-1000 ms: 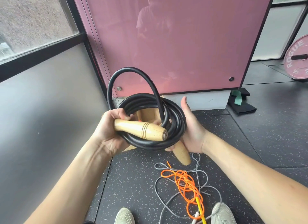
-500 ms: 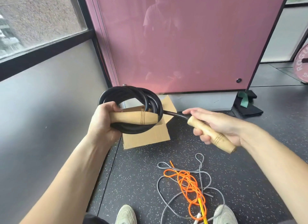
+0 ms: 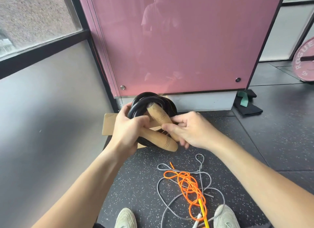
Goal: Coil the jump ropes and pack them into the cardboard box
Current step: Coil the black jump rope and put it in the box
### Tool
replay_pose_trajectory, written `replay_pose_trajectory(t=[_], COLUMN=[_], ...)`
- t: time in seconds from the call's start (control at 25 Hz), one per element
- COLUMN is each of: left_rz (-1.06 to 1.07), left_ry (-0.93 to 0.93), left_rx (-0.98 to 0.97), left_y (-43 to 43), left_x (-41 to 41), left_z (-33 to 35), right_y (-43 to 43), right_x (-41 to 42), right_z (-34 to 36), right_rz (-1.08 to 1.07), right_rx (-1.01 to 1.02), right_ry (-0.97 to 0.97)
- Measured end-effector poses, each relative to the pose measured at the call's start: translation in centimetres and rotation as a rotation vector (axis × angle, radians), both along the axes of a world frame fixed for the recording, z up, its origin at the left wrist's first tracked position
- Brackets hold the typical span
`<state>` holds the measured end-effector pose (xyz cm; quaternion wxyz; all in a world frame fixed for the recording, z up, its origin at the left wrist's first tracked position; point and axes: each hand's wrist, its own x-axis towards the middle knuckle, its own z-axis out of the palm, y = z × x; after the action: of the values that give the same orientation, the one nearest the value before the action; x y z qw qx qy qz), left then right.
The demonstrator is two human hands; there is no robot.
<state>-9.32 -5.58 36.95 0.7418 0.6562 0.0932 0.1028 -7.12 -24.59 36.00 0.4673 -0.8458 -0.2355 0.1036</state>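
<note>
Down at the person's feet, between two pale shoes (image 3: 125, 217), an orange rope (image 3: 185, 182) lies tangled over a loose grey rope (image 3: 158, 185) on the speckled floor, with a yellow handle (image 3: 203, 212) pointing toward me. Neither is coiled or packed.

Higher up, both hands meet around the black jump rope (image 3: 149, 102), which is wound into a thick coil. The left hand (image 3: 126, 132) has its fingers curled tight round the coil's near side and the lower wooden handle (image 3: 163, 142). The right hand (image 3: 188, 131) pinches the near end of the upper wooden handle (image 3: 158, 115), which pokes up through the coil's middle.

Just behind them sits the cardboard box (image 3: 108, 124) on the floor, one flap showing to the left. The hands and coil hide its inside, so I cannot tell what it holds.

Half a second ago the right hand held that handle out to the right, clear of the coil, and more of the box showed; now the handle is tucked into the loops and the hands touch.

Beyond stands a pink panel (image 3: 178, 41), and a pink weight plate (image 3: 304, 61) leans far right.
</note>
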Motion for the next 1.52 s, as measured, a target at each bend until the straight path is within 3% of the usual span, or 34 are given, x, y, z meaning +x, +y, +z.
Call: replay_pose_trajectory(t=[0.08,0.28,0.48,0.72,1.0,1.16,1.52], left_rz=[-0.044,-0.078,-0.008,-0.025,-0.137,-0.284,-0.32], left_ry=[-0.026,-0.087,-0.071,-0.064,-0.132,-0.035,0.313], left_rx=[0.006,-0.043,-0.133,-0.168,-0.071,-0.103,-0.267], left_y=[-0.3,-0.4,0.3,0.6,-1.8,-3.3,-1.0], left_x=[-0.3,-0.5,0.0,-0.3,-1.4,-2.2,-1.4], left_z=[-0.1,0.0,0.3,-0.1,-0.8,-1.2,-0.2], right_y=[-0.2,0.0,1.3,2.9,3.3,1.1,-0.8], right_x=[0.3,0.6,0.7,-0.1,0.7,1.5,3.2], right_z=[-0.1,-1.2,-1.3,-0.9,-1.0,-1.3,-1.7], right_rz=[-0.119,-0.149,-0.158,-0.425,-0.79,-0.661,-0.173], right_rx=[-0.047,0.129,-0.014,-0.09,0.058,0.047,0.272], right_ry=[-0.129,-0.08,-0.174,-0.247,-0.259,0.016,0.603])
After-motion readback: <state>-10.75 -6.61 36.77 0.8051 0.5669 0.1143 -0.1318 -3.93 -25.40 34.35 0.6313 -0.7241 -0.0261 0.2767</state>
